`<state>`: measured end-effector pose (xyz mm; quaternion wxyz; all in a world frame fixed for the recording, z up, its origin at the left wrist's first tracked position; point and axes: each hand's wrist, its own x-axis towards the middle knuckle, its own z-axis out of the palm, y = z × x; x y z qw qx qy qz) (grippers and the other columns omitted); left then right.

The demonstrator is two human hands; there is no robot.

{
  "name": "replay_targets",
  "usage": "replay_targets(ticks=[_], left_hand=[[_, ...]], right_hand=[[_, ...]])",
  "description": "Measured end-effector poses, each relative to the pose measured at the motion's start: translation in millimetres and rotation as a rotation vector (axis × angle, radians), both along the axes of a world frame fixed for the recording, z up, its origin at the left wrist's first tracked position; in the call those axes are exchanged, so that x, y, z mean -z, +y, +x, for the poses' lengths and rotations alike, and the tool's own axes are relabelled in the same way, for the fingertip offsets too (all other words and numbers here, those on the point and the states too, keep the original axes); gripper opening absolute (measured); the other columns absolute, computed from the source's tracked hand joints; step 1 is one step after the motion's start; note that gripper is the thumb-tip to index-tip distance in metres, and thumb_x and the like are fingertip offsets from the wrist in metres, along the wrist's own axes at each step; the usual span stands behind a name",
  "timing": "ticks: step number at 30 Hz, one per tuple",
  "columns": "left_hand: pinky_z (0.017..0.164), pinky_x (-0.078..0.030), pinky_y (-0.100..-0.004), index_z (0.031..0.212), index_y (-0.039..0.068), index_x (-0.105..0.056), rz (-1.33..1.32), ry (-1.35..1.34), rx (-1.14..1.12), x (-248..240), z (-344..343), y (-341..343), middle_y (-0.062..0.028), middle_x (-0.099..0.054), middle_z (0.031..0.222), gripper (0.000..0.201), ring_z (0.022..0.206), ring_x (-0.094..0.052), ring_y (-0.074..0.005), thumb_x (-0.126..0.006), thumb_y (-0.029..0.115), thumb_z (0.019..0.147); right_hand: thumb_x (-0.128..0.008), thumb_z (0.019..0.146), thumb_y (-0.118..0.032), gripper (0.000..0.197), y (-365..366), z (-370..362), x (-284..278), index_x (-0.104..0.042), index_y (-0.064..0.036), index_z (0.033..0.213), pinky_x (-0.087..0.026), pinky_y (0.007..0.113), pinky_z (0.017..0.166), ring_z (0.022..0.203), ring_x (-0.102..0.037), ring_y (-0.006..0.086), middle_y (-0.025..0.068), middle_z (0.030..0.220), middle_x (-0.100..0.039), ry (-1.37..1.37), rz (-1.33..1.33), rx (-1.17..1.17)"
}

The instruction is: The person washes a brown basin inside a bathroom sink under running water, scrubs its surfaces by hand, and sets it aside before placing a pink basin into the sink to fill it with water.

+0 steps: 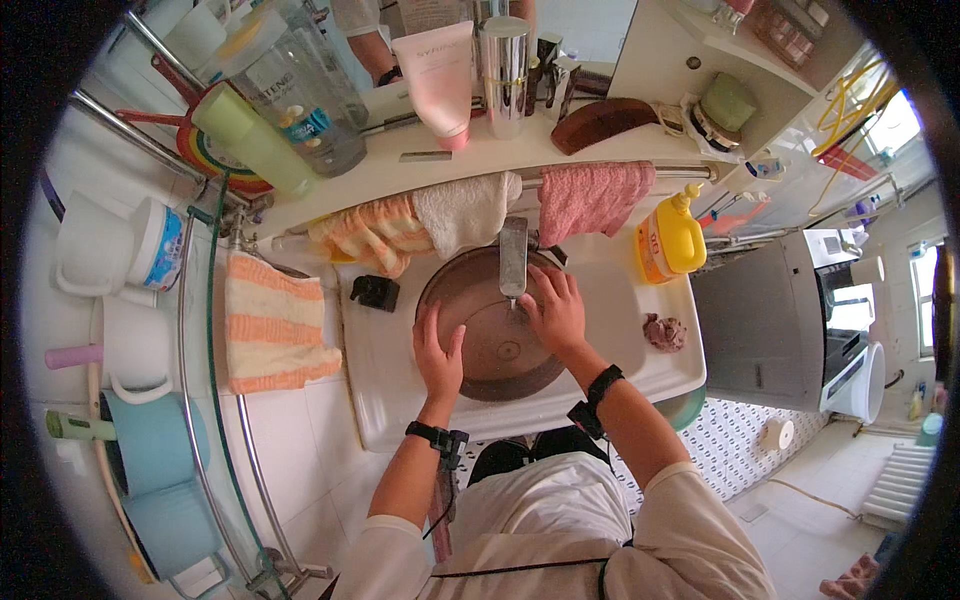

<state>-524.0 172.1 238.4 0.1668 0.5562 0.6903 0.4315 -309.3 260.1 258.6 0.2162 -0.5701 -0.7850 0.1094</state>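
Note:
A round brownish basin (505, 385) sits in the white sink (620, 310), below the metal faucet (513, 255). A thin stream of water appears to fall from the spout into it. My left hand (438, 355) is over the basin's left side, its thumb apart from the stretched fingers. On the right side, just beside the faucet, my right hand (557, 312) lies over the basin's edge with fingers spread. Neither hand visibly holds anything; whether the fingertips press on the basin I cannot tell. Black bands with small devices circle both wrists.
A yellow pump bottle (672, 240) and a crumpled brownish-pink item (664, 333) stand on the sink's right. A small black object (374, 293) lies at its left. Towels (597, 197) hang behind, under a shelf (380, 185) of toiletries. A grey-sided washing machine (755, 320) stands right.

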Motion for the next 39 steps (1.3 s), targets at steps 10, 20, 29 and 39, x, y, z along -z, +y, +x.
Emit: replay_targets(ticks=[10,20,29,39], left_hand=[[0.102,-0.041,-0.0509,0.139,0.005,-0.046,0.000,0.150,0.015,-21,20,6,-0.0258,-0.045,0.140,0.072,0.128,-0.044,-0.0439,-0.078,0.033,0.081],[0.101,-0.041,-0.0527,0.135,0.000,-0.044,0.068,0.299,0.030,-32,35,12,-0.0231,-0.051,0.134,0.090,0.124,-0.047,-0.0441,-0.084,0.047,0.069],[0.105,-0.038,-0.0540,0.136,0.002,-0.043,0.063,0.561,0.068,1,13,35,-0.0200,-0.052,0.133,0.089,0.126,-0.046,-0.0429,-0.079,0.051,0.073],[0.106,-0.035,-0.0589,0.140,0.004,-0.046,0.173,0.775,0.139,-42,59,28,-0.0159,-0.048,0.141,0.091,0.131,-0.045,-0.0369,-0.075,0.058,0.073]], right_hand=[[-0.072,0.081,-0.048,0.076,-17,10,-16,-0.047,-0.0072,0.140,-0.044,0.045,0.100,0.120,-0.049,0.0375,0.0141,0.134,-0.052,0.133,0.091,-0.008],[-0.074,0.079,-0.052,0.083,-24,30,-7,-0.041,-0.0093,0.143,-0.045,0.047,0.102,0.126,-0.047,0.0383,0.0171,0.141,-0.046,0.217,-0.025,-0.010],[-0.072,0.081,-0.053,0.087,-36,34,-3,-0.036,-0.0087,0.146,-0.047,0.047,0.100,0.127,-0.046,0.0414,0.0201,0.141,-0.043,0.159,-0.132,0.022],[-0.077,0.075,-0.052,0.099,-14,46,-5,-0.031,-0.0036,0.147,-0.035,0.046,0.112,0.138,-0.035,0.0379,0.0178,0.150,-0.036,0.254,-0.079,-0.177]])
